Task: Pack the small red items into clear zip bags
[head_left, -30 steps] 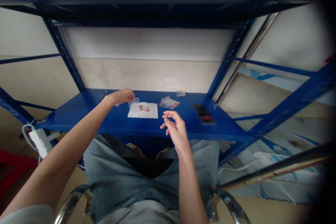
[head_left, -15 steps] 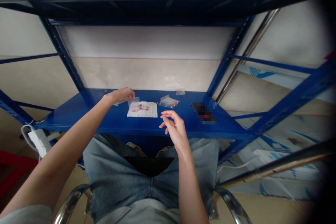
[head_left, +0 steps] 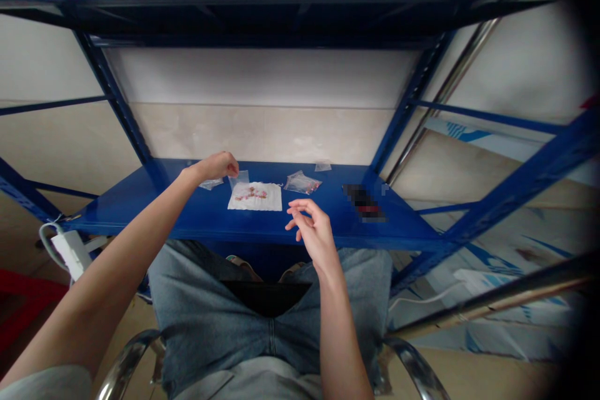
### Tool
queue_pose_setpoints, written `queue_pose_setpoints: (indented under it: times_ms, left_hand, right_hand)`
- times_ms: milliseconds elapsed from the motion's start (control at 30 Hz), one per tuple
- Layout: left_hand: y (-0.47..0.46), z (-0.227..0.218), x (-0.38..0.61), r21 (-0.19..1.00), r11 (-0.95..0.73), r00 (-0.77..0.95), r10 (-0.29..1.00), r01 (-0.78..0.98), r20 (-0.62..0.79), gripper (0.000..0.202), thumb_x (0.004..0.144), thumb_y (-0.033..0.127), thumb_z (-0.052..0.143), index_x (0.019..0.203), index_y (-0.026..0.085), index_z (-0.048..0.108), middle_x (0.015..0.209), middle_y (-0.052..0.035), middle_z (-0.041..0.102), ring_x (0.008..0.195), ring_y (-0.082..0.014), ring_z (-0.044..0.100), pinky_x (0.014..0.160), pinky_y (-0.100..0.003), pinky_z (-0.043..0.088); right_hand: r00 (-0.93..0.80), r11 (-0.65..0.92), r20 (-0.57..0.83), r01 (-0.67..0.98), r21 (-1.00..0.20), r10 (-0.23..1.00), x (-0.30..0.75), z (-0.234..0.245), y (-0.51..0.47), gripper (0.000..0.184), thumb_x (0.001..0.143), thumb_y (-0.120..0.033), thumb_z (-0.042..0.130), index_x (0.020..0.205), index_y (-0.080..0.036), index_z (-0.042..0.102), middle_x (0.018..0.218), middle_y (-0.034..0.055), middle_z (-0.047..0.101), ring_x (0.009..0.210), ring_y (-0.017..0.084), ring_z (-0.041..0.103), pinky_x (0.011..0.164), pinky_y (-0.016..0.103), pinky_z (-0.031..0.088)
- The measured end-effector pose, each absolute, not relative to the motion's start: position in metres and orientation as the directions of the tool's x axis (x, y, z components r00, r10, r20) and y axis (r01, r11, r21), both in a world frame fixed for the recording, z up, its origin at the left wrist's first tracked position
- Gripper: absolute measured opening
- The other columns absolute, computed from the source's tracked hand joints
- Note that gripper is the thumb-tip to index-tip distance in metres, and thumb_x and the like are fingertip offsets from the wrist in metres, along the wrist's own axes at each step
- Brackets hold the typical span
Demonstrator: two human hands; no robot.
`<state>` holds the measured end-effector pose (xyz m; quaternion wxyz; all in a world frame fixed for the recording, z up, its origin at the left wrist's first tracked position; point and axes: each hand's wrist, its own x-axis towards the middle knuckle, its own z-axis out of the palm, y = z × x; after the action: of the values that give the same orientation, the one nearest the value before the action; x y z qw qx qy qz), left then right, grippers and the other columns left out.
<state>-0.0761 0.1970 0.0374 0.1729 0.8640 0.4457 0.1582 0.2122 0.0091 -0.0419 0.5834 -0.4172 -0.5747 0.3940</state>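
Observation:
My left hand reaches over the blue shelf and pinches a small clear plastic bag by its top edge, just behind a white tissue with small pink and red bits on it. Another clear bag lies under that hand. My right hand hovers above the shelf's front edge with fingers loosely curled and apart, holding nothing.
More clear bags lie right of the tissue, with a tiny one by the wall. A dark blurred object sits at the shelf's right. A white power strip hangs at left. Blue uprights and an upper shelf frame the space.
My left hand has lifted slightly with the small bag pinched in it, uncovering the bag beneath. My right hand has hardly moved.

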Motion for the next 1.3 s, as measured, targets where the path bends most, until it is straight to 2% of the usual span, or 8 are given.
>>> queue_pose_setpoints:
  times_ms: [200, 500, 633, 767, 900, 1033, 1167, 1300]
  left_hand:
    - [0.197, 0.04, -0.087, 0.58, -0.486, 0.482, 0.858, 0.654, 0.176, 0.008, 0.067, 0.014, 0.066, 0.072, 0.014, 0.073, 0.069, -0.0086, 0.072, 0.063, -0.0203, 0.066, 0.062, -0.029, 0.046]
    - [0.187, -0.012, -0.143, 0.812, -0.29, -0.182, 0.885, 0.506, 0.429, 0.053, 0.075, 0.028, 0.062, 0.124, 0.007, 0.059, 0.071, -0.0064, 0.07, 0.051, -0.0146, 0.059, 0.052, -0.025, 0.048]
    - [0.185, -0.047, -0.155, 0.715, 0.111, -0.49, 0.799, 0.69, 0.349, 0.045, 0.074, 0.02, 0.063, 0.119, 0.015, 0.063, 0.086, -0.0075, 0.071, 0.079, -0.0242, 0.067, 0.072, -0.035, 0.054]
    - [0.179, -0.066, -0.151, 0.652, 0.227, -0.54, 0.774, 0.723, 0.33, 0.045, 0.07, 0.019, 0.072, 0.114, 0.013, 0.063, 0.116, -0.0173, 0.062, 0.112, -0.0396, 0.057, 0.091, -0.053, 0.048]
    - [0.173, -0.066, -0.129, 0.619, 0.147, -0.517, 0.711, 0.772, 0.476, 0.041, 0.075, 0.016, 0.069, 0.115, 0.01, 0.06, 0.133, -0.0197, 0.046, 0.124, -0.0426, 0.045, 0.099, -0.056, 0.04]
    - [0.171, -0.051, -0.093, 0.607, -0.047, -0.432, 0.658, 0.794, 0.617, 0.031, 0.08, 0.012, 0.06, 0.111, 0.012, 0.063, 0.126, -0.0179, 0.049, 0.118, -0.037, 0.049, 0.098, -0.053, 0.041]
    - [0.167, -0.04, -0.049, 0.628, -0.247, -0.333, 0.676, 0.738, 0.657, 0.026, 0.077, 0.01, 0.057, 0.099, 0.017, 0.07, 0.113, -0.0137, 0.057, 0.111, -0.0311, 0.055, 0.099, -0.048, 0.045]
    - [0.141, -0.046, 0.005, 0.749, -0.476, -0.142, 0.793, 0.462, 0.592, 0.023, 0.085, 0.017, 0.051, 0.097, 0.016, 0.071, 0.104, -0.0115, 0.064, 0.096, -0.0247, 0.063, 0.082, -0.039, 0.054]
  right_hand:
    - [0.016, 0.337, 0.337, 0.023, -0.941, 0.941, 0.212, -0.04, 0.008, 0.03, 0.09, -0.046, 0.061, 0.106, -0.02, 0.062, 0.098, 0.0058, 0.064, 0.065, 0.015, 0.068, 0.04, 0.017, 0.038]
    - [0.239, 0.323, 0.366, 0.202, -0.925, 0.899, 0.233, -0.071, 0.054, 0.034, 0.086, -0.036, 0.058, 0.116, -0.019, 0.057, 0.1, 0.0063, 0.064, 0.066, 0.017, 0.066, 0.045, 0.023, 0.045]
    - [0.35, 0.215, 0.469, 0.567, -0.795, 0.811, 0.239, -0.074, 0.106, 0.034, 0.081, -0.015, 0.053, 0.114, -0.017, 0.063, 0.106, 0.0088, 0.067, 0.081, 0.018, 0.064, 0.08, 0.033, 0.053]
    - [0.293, -0.029, 0.385, 0.827, -0.562, 0.875, 0.24, -0.072, 0.152, 0.043, 0.085, -0.014, 0.058, 0.126, -0.022, 0.064, 0.124, 0.0123, 0.064, 0.112, 0.027, 0.057, 0.092, 0.037, 0.048]
    - [0.233, -0.073, 0.313, 0.891, -0.449, 0.921, 0.244, -0.077, 0.179, 0.036, 0.083, -0.02, 0.069, 0.118, -0.024, 0.073, 0.127, 0.0132, 0.062, 0.118, 0.032, 0.051, 0.093, 0.041, 0.046]
    - [0.23, -0.065, 0.334, 0.896, -0.439, 0.914, 0.251, -0.081, 0.19, 0.015, 0.083, -0.022, 0.069, 0.094, -0.022, 0.08, 0.112, 0.0139, 0.064, 0.111, 0.031, 0.053, 0.09, 0.041, 0.045]
    - [0.253, -0.034, 0.421, 0.886, -0.462, 0.871, 0.251, -0.072, 0.185, 0.021, 0.091, -0.023, 0.059, 0.095, -0.021, 0.079, 0.112, 0.0137, 0.064, 0.108, 0.029, 0.054, 0.09, 0.039, 0.044]
    - [0.29, 0.341, 0.654, 0.668, -0.661, 0.699, 0.226, -0.06, 0.155, 0.027, 0.096, -0.031, 0.05, 0.096, -0.018, 0.073, 0.107, 0.0119, 0.067, 0.102, 0.025, 0.059, 0.092, 0.037, 0.045]
